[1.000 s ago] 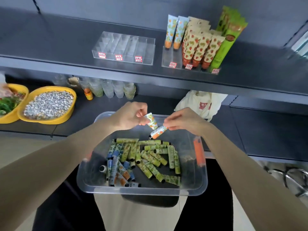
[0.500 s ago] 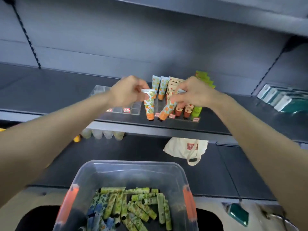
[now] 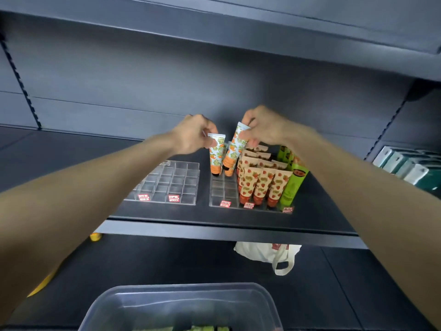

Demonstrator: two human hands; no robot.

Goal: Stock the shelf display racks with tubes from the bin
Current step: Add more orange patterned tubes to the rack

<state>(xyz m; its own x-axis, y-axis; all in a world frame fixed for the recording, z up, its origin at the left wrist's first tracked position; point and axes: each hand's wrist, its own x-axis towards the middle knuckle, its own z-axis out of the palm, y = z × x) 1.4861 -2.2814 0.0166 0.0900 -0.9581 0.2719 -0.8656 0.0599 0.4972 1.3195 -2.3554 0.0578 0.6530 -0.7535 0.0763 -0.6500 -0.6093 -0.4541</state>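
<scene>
My left hand [image 3: 192, 134] pinches the top of an orange-patterned tube [image 3: 216, 155], cap down over the left column of the right display rack [image 3: 223, 193]. My right hand [image 3: 265, 127] pinches a second orange-patterned tube [image 3: 235, 149], tilted, its cap just right of the first tube's. The same rack holds strawberry tubes [image 3: 261, 185] and green tubes [image 3: 294, 180]. The left display rack [image 3: 171, 181] has bare compartments. The clear bin [image 3: 181, 304] sits at the bottom edge, with a few green tubes [image 3: 198, 328] showing.
A white cloth bag [image 3: 269, 254] lies on the lower shelf [image 3: 167, 263] under the racks. Teal and white boxes [image 3: 405, 167] stand at the right end of the rack shelf. A yellow bowl edge [image 3: 43, 283] shows at lower left. Another shelf overhangs above.
Both hands rose from the bin to the shelf with one tube each, then moved on over the right rack. The view tilted up, so the bin dropped to the bottom edge.
</scene>
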